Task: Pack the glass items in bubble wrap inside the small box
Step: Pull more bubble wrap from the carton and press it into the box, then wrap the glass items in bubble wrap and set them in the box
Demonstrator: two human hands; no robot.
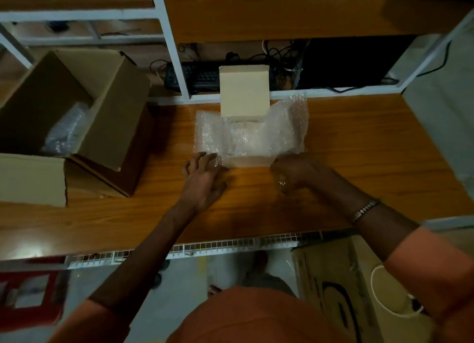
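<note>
Your wooden table (333,147) holds a big open cardboard box (84,106) far to the left of the small box (250,160). The small box sits in the middle of the table with its lid (244,91) standing up at the back. Bubble wrap (250,134) lines the small box and spills out over both sides. Your left hand (205,181) is spread wide, fingers touching the wrap at the small box's left front corner. Your right hand (295,173) is curled tight, pinching the wrap at the right front corner.
</note>
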